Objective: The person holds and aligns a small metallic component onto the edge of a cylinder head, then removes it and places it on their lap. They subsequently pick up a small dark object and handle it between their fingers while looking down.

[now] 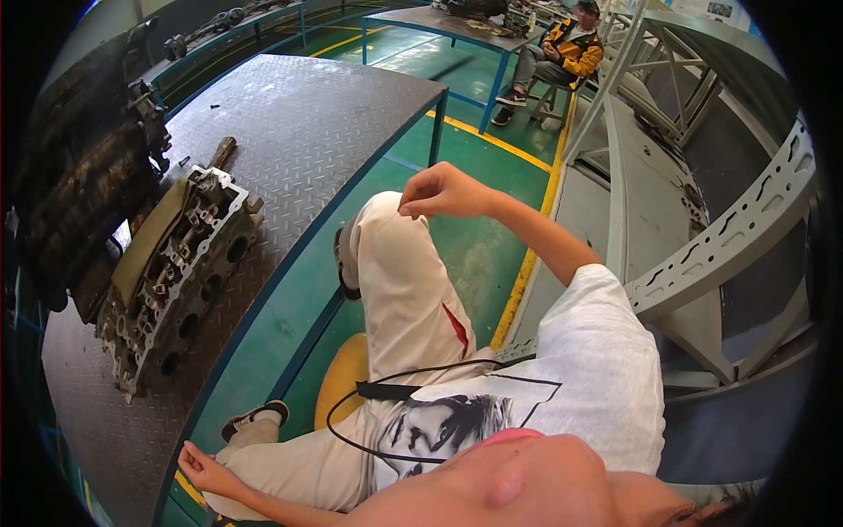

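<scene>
On the tread-patterned metal desk (325,105), an engine cylinder head (186,283) is seen, judged heavy, rigid and perhaps oily, and best gripped under its two solid ends; metal fittings (176,259) are held in its open recess. The right hand (446,191) is curled at the knee of the pale trousers (395,290), though whether cloth is pinched cannot be told, while the left hand (209,471) is held half-curled beside the desk's edge

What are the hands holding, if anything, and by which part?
Bare right hand: at the knee of the beige cloth trousers; can't tell whether it pinches fabric. Bare left hand: no held object visible.
</scene>
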`<state>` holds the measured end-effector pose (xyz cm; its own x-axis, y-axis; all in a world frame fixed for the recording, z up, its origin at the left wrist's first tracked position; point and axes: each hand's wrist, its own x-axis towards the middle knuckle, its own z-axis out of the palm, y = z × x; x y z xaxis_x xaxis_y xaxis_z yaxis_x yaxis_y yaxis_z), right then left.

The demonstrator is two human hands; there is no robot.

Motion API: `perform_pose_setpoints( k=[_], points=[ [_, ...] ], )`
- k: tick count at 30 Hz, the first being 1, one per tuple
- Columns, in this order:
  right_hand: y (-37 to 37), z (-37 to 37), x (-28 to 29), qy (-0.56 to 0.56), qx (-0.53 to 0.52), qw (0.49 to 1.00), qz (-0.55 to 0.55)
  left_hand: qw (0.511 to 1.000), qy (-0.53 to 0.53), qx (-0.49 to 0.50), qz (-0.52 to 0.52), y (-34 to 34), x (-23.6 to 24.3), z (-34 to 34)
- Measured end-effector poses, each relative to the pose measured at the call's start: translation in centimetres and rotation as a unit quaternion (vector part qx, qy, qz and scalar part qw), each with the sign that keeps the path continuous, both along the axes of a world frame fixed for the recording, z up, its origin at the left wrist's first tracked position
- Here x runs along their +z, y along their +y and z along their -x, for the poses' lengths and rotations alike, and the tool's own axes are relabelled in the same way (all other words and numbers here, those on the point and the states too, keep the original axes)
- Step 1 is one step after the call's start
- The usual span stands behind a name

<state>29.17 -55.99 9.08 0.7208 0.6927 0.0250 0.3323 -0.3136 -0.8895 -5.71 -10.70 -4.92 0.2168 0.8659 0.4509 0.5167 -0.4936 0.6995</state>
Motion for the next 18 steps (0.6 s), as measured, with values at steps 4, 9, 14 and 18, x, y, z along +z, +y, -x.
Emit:
perform_pose_setpoints(
  k=[4, 9, 14, 18],
  points=[
    [0.1, 0.1, 0.2, 0.005, -0.011, 1.0, -0.011, 1.0, -0.021, 0.002, -0.018, -0.5, 0.2, 0.1],
    [0.0, 0.0, 0.1, -0.005, -0.004, 1.0, -0.024, 0.999, -0.04, 0.001, -0.016, -0.9, 0.3, 0.1],
    [-0.4, 0.0, 1.5, -0.02, 0.01, 1.0, 0.0, 0.998, -0.058, -0.01, -0.006, -0.7, 0.1, 0.1],
    [-0.3, 0.1, 1.9, -0.027, 0.017, 0.999, 0.011, 0.998, -0.054, -0.018, 0.019, -0.5, 0.0, 0.1]
  ],
)
